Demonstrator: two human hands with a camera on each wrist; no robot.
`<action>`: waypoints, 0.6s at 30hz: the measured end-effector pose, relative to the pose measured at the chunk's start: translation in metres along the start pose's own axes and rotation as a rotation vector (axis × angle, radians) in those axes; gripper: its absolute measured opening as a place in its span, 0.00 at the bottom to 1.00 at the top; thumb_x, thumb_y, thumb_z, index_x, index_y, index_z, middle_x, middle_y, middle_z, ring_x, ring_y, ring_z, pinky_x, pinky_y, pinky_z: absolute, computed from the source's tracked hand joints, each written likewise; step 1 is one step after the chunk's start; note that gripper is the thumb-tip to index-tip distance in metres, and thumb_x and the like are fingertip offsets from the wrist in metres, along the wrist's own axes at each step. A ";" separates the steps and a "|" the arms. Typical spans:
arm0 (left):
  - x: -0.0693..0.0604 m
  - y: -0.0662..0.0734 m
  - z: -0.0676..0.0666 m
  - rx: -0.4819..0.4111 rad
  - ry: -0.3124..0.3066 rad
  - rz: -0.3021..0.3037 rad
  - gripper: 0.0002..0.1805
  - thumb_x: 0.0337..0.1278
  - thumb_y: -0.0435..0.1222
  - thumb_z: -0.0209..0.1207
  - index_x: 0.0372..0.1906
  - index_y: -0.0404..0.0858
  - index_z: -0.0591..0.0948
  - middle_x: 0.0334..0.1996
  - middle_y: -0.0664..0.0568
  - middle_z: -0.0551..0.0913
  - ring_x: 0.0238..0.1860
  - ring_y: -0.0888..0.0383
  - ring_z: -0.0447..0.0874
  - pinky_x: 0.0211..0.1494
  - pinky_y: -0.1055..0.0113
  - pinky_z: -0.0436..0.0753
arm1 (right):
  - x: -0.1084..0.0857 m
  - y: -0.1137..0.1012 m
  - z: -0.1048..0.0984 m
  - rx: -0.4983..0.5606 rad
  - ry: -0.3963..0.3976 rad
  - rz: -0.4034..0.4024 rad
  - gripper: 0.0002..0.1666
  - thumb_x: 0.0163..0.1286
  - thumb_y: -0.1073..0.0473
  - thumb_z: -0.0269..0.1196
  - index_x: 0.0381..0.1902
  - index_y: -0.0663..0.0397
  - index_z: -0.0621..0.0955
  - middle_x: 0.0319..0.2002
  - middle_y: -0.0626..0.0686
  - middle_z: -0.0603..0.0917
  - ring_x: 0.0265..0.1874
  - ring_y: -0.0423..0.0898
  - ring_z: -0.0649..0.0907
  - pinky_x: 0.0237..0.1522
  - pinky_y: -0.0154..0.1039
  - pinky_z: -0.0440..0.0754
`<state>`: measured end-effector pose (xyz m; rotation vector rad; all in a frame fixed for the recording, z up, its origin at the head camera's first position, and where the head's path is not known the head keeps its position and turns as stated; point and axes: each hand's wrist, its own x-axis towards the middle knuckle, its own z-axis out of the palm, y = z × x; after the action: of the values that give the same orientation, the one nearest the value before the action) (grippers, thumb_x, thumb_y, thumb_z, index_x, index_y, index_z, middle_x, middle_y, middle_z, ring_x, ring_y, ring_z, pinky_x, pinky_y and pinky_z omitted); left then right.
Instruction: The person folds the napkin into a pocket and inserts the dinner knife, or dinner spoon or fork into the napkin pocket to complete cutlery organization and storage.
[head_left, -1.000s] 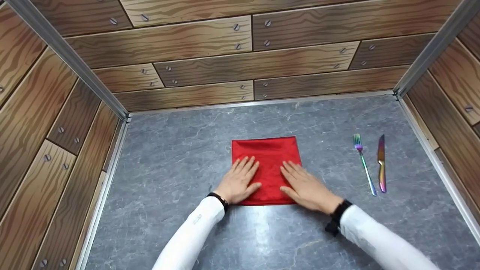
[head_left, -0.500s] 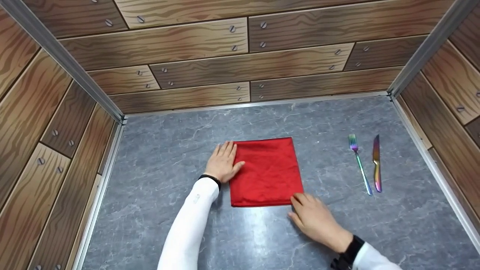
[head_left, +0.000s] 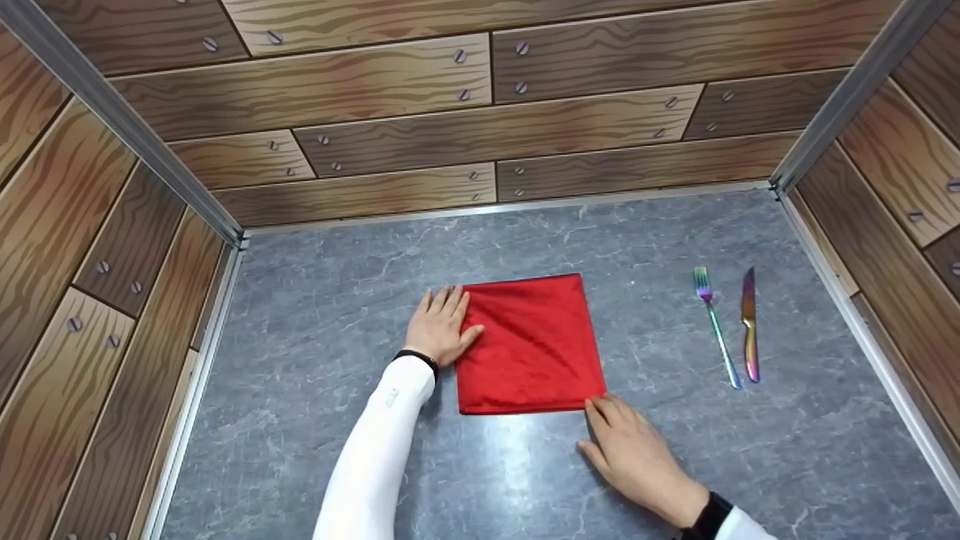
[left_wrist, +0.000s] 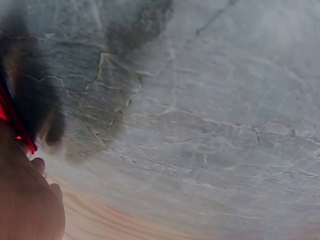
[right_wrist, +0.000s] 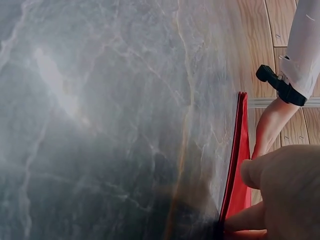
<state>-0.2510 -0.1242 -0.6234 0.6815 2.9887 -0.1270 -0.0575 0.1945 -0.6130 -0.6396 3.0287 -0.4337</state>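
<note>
A square of folded red cloth [head_left: 529,349] lies flat on the grey table, with stacked layers visible along its near edge. My left hand [head_left: 439,326] rests on its far left side, fingers spread and the thumb over the fabric. At the near right corner, the fingertips of my right hand [head_left: 637,457] touch the cloth, while the thumb stays apart from it. In the right wrist view, the layered edge of the red cloth [right_wrist: 237,155] runs up beside the right hand. Only a sliver of red cloth [left_wrist: 17,122] shows in the left wrist view, past the left hand [left_wrist: 30,200].
To the right of the cloth lie an iridescent fork [head_left: 716,326] and a similarly coloured knife [head_left: 750,326], side by side. Wood-patterned walls [head_left: 397,131] with metal edging enclose the grey marbled tabletop [head_left: 330,300] at the back and both sides.
My left hand has moved left and away from me, from the cloth's middle to its left edge. The right hand has slid toward me to the near right corner.
</note>
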 end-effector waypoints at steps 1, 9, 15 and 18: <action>-0.001 -0.001 0.000 0.004 0.001 -0.003 0.42 0.70 0.65 0.32 0.77 0.42 0.59 0.76 0.49 0.56 0.75 0.48 0.51 0.76 0.49 0.46 | 0.000 0.000 0.000 -0.005 0.013 -0.006 0.36 0.70 0.43 0.61 0.66 0.64 0.73 0.61 0.60 0.75 0.62 0.58 0.72 0.62 0.54 0.69; -0.005 -0.008 0.002 0.016 -0.009 -0.014 0.41 0.70 0.66 0.28 0.77 0.46 0.59 0.76 0.53 0.56 0.75 0.48 0.52 0.76 0.49 0.46 | 0.003 -0.001 -0.004 -0.023 0.023 -0.002 0.30 0.73 0.48 0.58 0.64 0.63 0.75 0.59 0.59 0.79 0.59 0.57 0.75 0.60 0.54 0.71; -0.008 -0.006 -0.001 0.011 -0.002 -0.009 0.41 0.70 0.65 0.31 0.77 0.44 0.59 0.76 0.51 0.57 0.75 0.46 0.52 0.76 0.48 0.47 | 0.004 0.001 -0.004 -0.025 0.071 -0.046 0.27 0.72 0.52 0.60 0.61 0.65 0.78 0.57 0.60 0.80 0.56 0.58 0.77 0.56 0.54 0.74; -0.010 -0.004 -0.003 0.006 0.027 0.005 0.41 0.70 0.64 0.35 0.75 0.41 0.63 0.75 0.48 0.59 0.74 0.45 0.54 0.75 0.48 0.49 | 0.004 0.001 -0.003 -0.011 0.085 -0.058 0.26 0.71 0.53 0.61 0.60 0.65 0.78 0.57 0.60 0.79 0.56 0.58 0.77 0.56 0.54 0.75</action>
<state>-0.2436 -0.1319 -0.6193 0.6972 3.0136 -0.1276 -0.0616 0.1949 -0.6105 -0.7294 3.1013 -0.4578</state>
